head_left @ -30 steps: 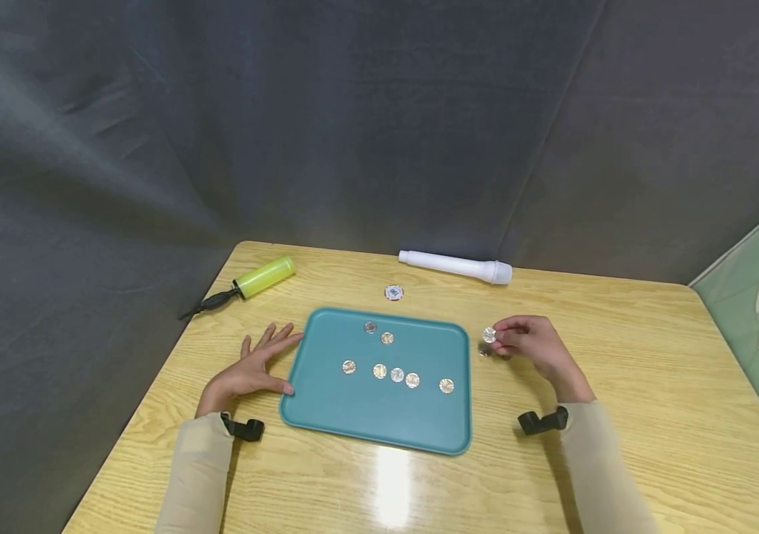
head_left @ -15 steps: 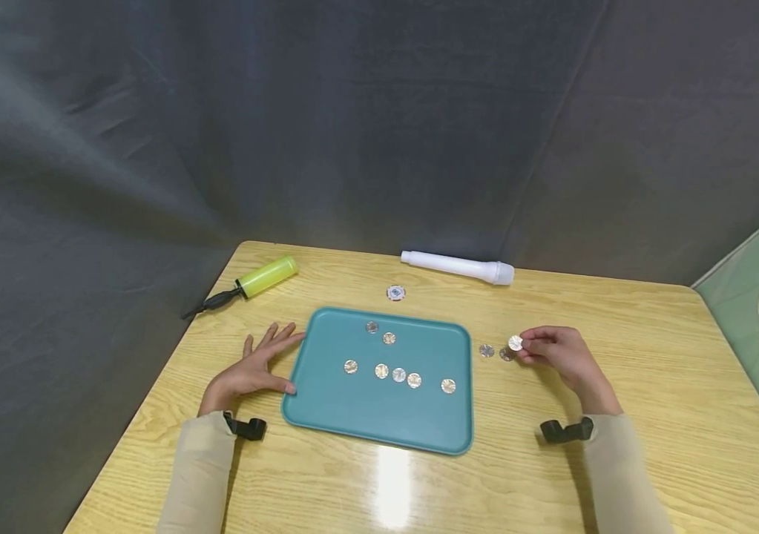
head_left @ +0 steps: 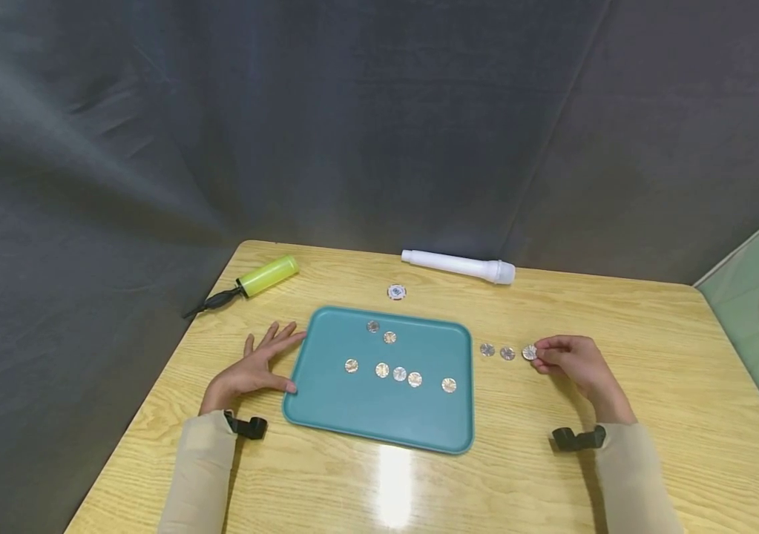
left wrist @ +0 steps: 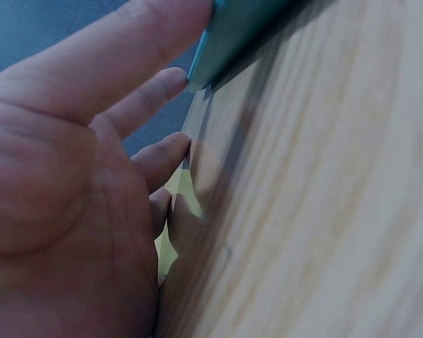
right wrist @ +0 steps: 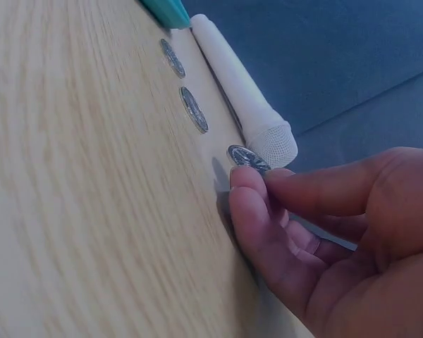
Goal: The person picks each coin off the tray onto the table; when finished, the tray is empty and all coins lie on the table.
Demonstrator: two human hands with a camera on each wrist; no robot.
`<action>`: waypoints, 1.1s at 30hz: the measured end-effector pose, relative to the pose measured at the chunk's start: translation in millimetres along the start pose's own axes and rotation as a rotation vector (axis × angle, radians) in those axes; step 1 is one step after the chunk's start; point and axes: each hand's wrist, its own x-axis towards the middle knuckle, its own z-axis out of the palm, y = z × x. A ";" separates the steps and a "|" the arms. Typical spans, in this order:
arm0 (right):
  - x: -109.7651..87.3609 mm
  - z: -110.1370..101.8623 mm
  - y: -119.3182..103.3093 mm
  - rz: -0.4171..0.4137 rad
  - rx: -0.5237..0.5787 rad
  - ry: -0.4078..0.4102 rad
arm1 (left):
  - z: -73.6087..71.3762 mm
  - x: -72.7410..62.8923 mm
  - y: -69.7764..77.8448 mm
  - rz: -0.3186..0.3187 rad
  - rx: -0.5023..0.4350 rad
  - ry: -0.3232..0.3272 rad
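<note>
My right hand pinches a silvery coin between thumb and fingertips, close over the table right of the tray. Two more silvery coins, a nearer-to-tray coin and a middle coin, lie flat in a row with it. My left hand rests at the left side of the teal tray, fingers spread, its thumb and index fingertip touching the rim. Inside the tray lie several coins, gold-toned ones such as a coin and silvery ones such as a coin.
Behind the tray lies a white and red poker chip. A white toy microphone lies along the back edge. At the back left is a yellow-green hand pump with a black end. Dark cloth hangs behind the wooden table.
My right hand has moved rightward with its coin and come down toward the table. The two coins left behind it now show fully. My left hand stays at the tray.
</note>
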 end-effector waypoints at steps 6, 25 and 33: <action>-1.0 3.2 -4.3 -0.004 -0.063 0.023 | -0.2 0.5 -1.1 0.006 0.011 0.001; -0.5 3.4 -13.0 0.075 -0.188 0.030 | 0.3 -0.1 -1.0 0.008 0.007 0.008; -2.6 6.1 -17.7 0.076 -0.240 0.052 | 0.2 0.1 -0.8 0.005 0.000 0.006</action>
